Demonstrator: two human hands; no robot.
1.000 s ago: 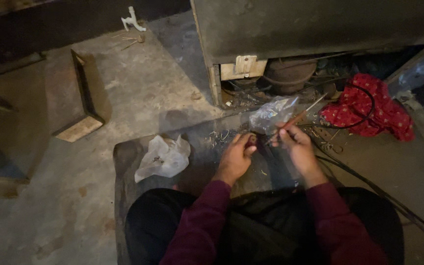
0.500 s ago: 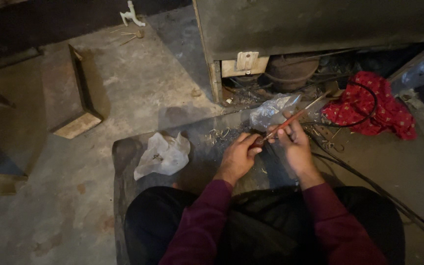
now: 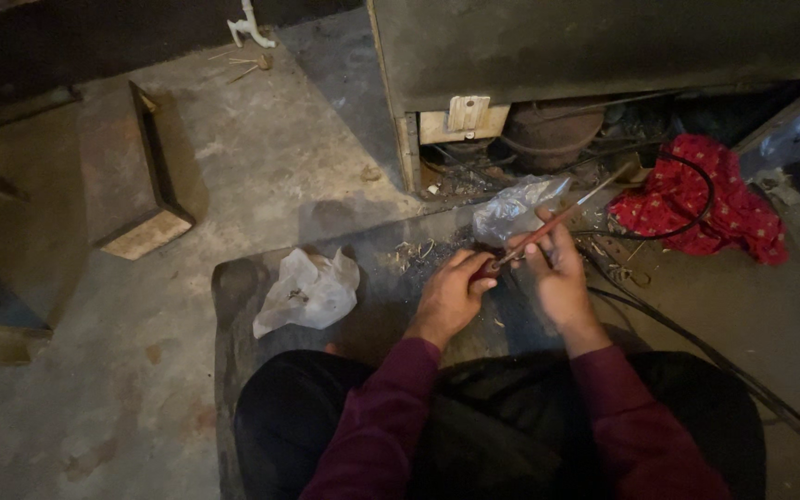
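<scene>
I sit on a dark mat (image 3: 233,306) on a concrete floor, in maroon sleeves. My left hand (image 3: 451,292) grips a small dark part with a reddish end just in front of my knees. My right hand (image 3: 557,268) holds a thin copper-coloured rod (image 3: 571,208) that slants up to the right from between my hands. The two hands nearly touch where the rod meets the part. Small metal scraps (image 3: 414,252) lie on the mat just beyond my left hand.
A crumpled white plastic bag (image 3: 307,292) lies left of my hands and a clear plastic bag (image 3: 511,208) beyond them. A red patterned cloth (image 3: 696,199) and a black cable (image 3: 696,343) lie on the right. An appliance's open underside with a rusty compressor (image 3: 548,134) stands ahead.
My hands have stayed together over the mat, with the rod's angle shifting slightly. Nothing else has moved.
</scene>
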